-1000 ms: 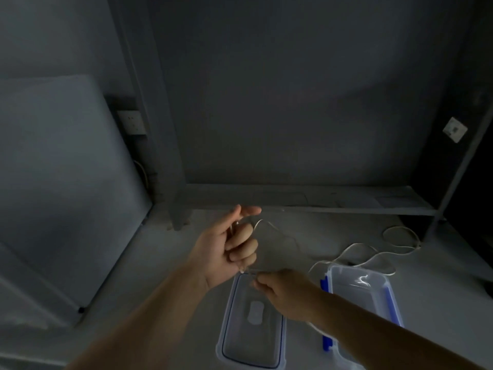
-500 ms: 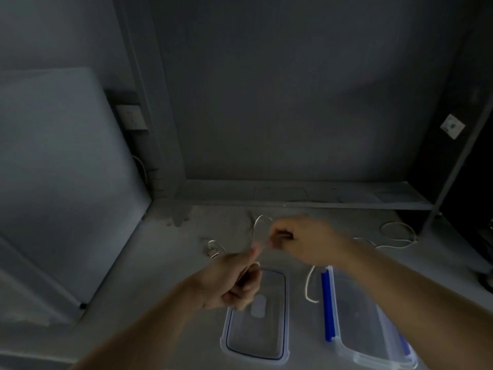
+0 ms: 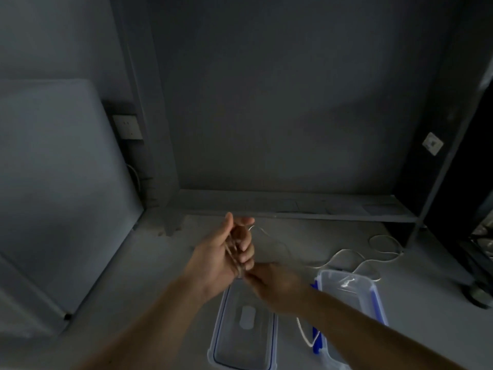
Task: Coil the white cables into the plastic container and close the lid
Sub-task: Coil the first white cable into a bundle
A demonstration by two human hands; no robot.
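Observation:
My left hand (image 3: 224,252) is raised above the table with several turns of a thin white cable (image 3: 344,253) wound around its fingers. My right hand (image 3: 274,284) sits just below it and pinches the same cable near the left palm. The rest of the cable trails loosely to the right across the table. The clear plastic container (image 3: 349,289) with blue clips stands open at the right, partly behind my right forearm. Its clear lid (image 3: 244,332) lies flat on the table below my hands.
A low grey shelf (image 3: 293,206) runs along the back of the table under a dark wall. A large pale panel (image 3: 53,182) leans at the left. A dark object (image 3: 480,263) sits at the far right edge.
My right hand has swung from above the left hand down to below it, drawing the cable around the left fingers. My left hand has risen and turned upright.

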